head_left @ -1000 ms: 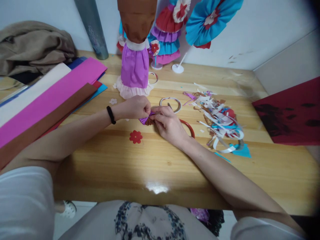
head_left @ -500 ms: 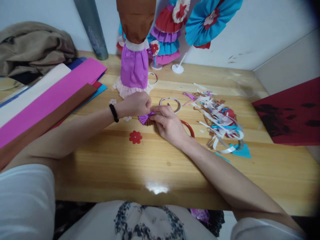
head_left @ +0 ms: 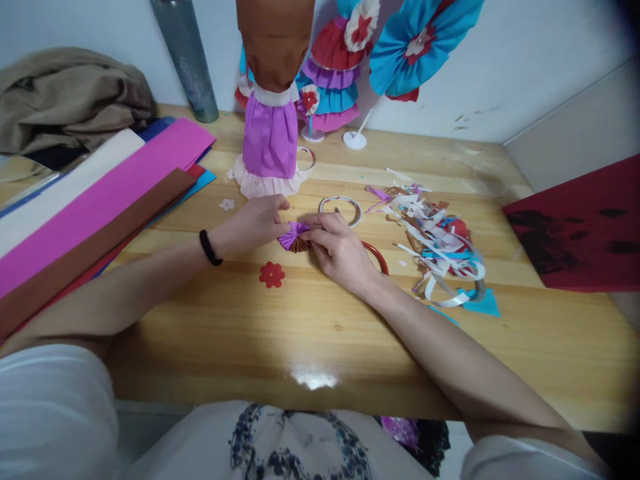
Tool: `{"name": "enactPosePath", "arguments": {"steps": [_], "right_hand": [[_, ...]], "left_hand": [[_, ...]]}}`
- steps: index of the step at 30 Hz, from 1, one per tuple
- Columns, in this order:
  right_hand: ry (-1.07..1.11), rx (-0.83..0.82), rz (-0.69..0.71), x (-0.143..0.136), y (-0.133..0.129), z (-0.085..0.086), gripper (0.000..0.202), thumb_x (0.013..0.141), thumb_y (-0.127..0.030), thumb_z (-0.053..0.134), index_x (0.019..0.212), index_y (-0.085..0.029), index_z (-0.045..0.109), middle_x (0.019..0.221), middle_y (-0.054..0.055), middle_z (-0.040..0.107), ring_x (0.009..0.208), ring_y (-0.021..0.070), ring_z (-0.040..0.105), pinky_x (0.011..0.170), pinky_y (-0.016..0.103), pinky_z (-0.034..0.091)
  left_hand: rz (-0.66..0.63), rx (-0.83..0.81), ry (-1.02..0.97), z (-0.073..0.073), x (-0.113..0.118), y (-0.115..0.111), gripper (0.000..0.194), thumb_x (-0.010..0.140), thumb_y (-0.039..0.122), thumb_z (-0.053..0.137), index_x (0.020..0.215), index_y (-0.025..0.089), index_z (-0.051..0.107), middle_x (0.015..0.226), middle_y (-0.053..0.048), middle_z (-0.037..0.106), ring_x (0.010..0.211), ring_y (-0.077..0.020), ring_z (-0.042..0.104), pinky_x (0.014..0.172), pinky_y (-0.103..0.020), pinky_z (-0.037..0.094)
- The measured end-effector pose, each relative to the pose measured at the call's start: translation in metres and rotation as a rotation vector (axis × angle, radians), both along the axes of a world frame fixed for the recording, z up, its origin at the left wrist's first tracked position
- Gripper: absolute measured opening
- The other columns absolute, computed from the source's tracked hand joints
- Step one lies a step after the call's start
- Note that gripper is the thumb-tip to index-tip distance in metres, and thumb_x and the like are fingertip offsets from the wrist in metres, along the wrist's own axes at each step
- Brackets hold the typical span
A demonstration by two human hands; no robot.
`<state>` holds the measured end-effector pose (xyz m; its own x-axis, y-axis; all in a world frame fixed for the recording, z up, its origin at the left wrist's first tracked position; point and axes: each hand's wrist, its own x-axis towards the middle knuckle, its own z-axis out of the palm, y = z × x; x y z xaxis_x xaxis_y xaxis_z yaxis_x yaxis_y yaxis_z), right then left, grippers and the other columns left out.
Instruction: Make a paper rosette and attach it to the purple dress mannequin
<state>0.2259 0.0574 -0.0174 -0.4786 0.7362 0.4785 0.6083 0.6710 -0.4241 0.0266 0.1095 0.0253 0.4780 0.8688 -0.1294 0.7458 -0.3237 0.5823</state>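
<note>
My right hand [head_left: 340,253] pinches the right side of a small pleated paper rosette [head_left: 293,236], purple above and brown below, low over the table. To the rosette's left is my left hand [head_left: 261,220], its fingers apart and holding nothing that I can see. Its lower fingertips come close to the purple pleats; whether they touch, I cannot tell. A red paper flower [head_left: 272,275] lies just in front of the rosette, and a pale pink paper flower [head_left: 227,205] lies behind my left wrist.
A doll-like figure in a purple paper skirt [head_left: 270,137] stands behind my hands. Tape rolls, one white [head_left: 357,212] and one red [head_left: 376,257], lie near my right hand. Paper scraps [head_left: 440,233] are heaped rightward; folded coloured sheets [head_left: 115,193] and a bottle [head_left: 187,63] are leftward.
My left hand has shifted left and its fingers have opened from a closed pose beside the rosette. A pale flower near that wrist is now covered. My right hand keeps its hold.
</note>
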Motion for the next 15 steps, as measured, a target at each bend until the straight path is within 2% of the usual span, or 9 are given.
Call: {"name": "enactPosePath", "arguments": {"steps": [5, 11, 15], "right_hand": [[0.023, -0.064, -0.024, 0.003, 0.000, 0.003, 0.030, 0.089, -0.008, 0.048, 0.099, -0.021, 0.073, 0.116, 0.013, 0.069, 0.110, 0.0273, 0.061, 0.093, 0.048, 0.052], [-0.033, -0.096, -0.160, 0.002, 0.004, 0.002, 0.034, 0.093, -0.013, 0.043, 0.113, -0.014, 0.070, 0.106, 0.016, 0.073, 0.100, 0.0302, 0.063, 0.090, 0.049, 0.052], [-0.078, -0.165, -0.172, -0.001, 0.005, 0.001, 0.042, 0.084, -0.008, 0.048, 0.121, -0.011, 0.067, 0.105, 0.017, 0.073, 0.098, 0.0317, 0.063, 0.091, 0.051, 0.051]], "left_hand": [[0.052, -0.133, -0.157, -0.010, -0.009, 0.000, 0.056, 0.076, 0.024, 0.070, 0.128, 0.011, 0.056, 0.090, -0.004, 0.070, 0.081, -0.0210, 0.064, 0.071, -0.028, 0.047], [0.094, -0.149, -0.247, -0.020, -0.008, 0.002, 0.052, 0.068, 0.017, 0.074, 0.119, 0.014, 0.064, 0.079, -0.002, 0.067, 0.076, -0.0213, 0.064, 0.069, -0.029, 0.045], [0.083, -0.194, -0.389, -0.023, -0.004, 0.001, 0.045, 0.064, 0.016, 0.078, 0.107, 0.014, 0.067, 0.077, -0.001, 0.066, 0.074, -0.0202, 0.062, 0.067, -0.027, 0.045]]}}
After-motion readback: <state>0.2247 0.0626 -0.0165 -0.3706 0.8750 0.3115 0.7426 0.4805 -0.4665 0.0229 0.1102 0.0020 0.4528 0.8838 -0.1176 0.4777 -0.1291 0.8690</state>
